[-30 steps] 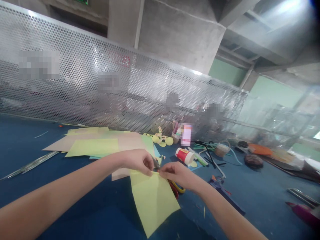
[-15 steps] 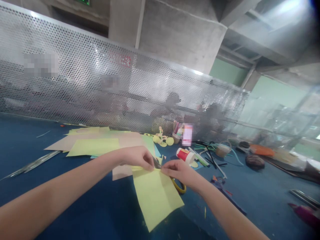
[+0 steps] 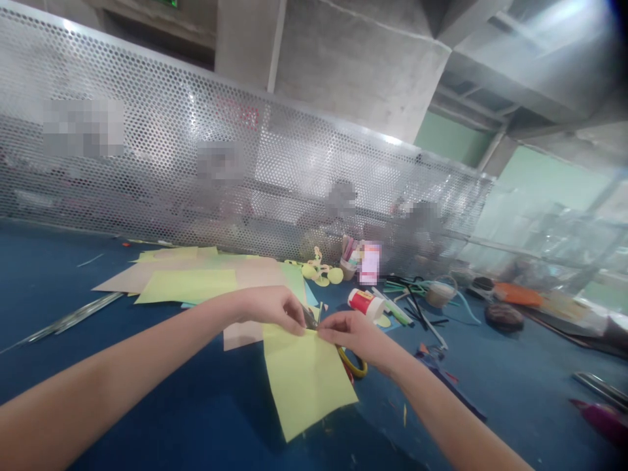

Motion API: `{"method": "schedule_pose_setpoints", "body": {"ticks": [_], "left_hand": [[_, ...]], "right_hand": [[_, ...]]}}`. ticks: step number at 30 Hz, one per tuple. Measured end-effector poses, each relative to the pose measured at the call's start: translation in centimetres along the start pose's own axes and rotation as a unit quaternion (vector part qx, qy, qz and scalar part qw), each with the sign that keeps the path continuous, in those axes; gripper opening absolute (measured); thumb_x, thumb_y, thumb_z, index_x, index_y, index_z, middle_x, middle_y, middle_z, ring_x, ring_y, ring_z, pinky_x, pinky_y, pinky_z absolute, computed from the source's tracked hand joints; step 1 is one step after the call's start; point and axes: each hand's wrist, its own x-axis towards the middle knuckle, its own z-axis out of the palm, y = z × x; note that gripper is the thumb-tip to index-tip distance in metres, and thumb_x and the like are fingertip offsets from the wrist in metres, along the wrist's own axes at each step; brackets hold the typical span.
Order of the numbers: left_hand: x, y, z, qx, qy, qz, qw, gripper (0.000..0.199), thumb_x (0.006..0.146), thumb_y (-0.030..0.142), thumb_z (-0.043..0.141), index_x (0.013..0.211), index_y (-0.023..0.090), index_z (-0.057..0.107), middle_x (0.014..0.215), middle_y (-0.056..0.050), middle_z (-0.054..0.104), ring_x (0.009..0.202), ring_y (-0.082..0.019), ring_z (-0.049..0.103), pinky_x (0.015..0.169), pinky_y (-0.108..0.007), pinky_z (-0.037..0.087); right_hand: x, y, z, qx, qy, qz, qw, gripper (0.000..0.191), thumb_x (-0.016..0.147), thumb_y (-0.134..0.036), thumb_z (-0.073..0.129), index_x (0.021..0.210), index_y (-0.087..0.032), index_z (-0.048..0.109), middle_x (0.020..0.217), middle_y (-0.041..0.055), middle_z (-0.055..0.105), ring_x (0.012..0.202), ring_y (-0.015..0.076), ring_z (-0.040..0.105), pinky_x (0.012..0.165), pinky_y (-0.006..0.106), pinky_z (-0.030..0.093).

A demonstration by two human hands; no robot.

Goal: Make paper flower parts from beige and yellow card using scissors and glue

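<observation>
A sheet of yellow paper [image 3: 307,379] hangs from my fingers, its lower corner tilted toward me over the blue table. My left hand [image 3: 279,307] pinches its top edge, thumb and fingers together. Close beside it, my right hand [image 3: 346,327] pinches the same edge a little further right. Behind the paper and under my right hand lies a pair of scissors, with its yellow handle loop [image 3: 356,363] showing and the rest mostly hidden. A red and white bottle [image 3: 366,304] lies on its side just beyond my right hand.
Yellow and pink paper sheets [image 3: 186,286] spread across the back left. Yellow paper cutouts [image 3: 321,273], a cup of sticks [image 3: 348,261] and a phone [image 3: 369,263] stand near the perforated metal screen [image 3: 147,144]. Pipe cleaners [image 3: 422,307] and an orange item [image 3: 517,294] lie right.
The paper's lower end has swung slightly up and to the left. Both hands keep their pinch on its top edge, and the view has shifted a little.
</observation>
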Motion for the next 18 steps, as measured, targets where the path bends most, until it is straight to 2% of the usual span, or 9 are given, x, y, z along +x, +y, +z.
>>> {"method": "schedule_pose_setpoints", "body": {"ticks": [4,7,18], "left_hand": [[-0.18,0.01,-0.18,-0.006,-0.015,-0.026,1.0,0.034,0.068,0.048,0.061,0.089,0.022,0.069,0.091,-0.002,0.066,0.089,-0.021,0.056,0.069,-0.025,0.038],[-0.06,-0.1,-0.08,-0.004,-0.007,-0.026,1.0,0.033,0.066,0.047,0.063,0.088,0.022,0.069,0.088,-0.002,0.067,0.087,-0.021,0.056,0.068,-0.026,0.038],[0.4,-0.56,0.44,-0.026,0.016,0.013,0.999,0.027,0.063,0.039,0.068,0.083,0.02,0.069,0.082,-0.003,0.066,0.079,-0.019,0.058,0.067,-0.027,0.041]], "right_hand": [[-0.22,-0.28,0.04,-0.018,0.0,-0.008,1.0,0.028,0.067,-0.041,0.067,0.076,-0.015,0.069,0.072,0.0021,0.067,0.069,0.0163,0.059,0.066,0.027,0.044],[-0.29,-0.56,0.11,-0.039,0.012,-0.007,0.999,0.027,0.068,-0.041,0.067,0.075,-0.015,0.068,0.071,0.0018,0.066,0.068,0.0161,0.059,0.065,0.027,0.044],[-0.12,-0.33,-0.17,-0.01,0.0,0.027,1.0,0.034,0.062,-0.044,0.071,0.077,-0.015,0.069,0.075,0.0037,0.069,0.071,0.0173,0.061,0.068,0.028,0.045]]}}
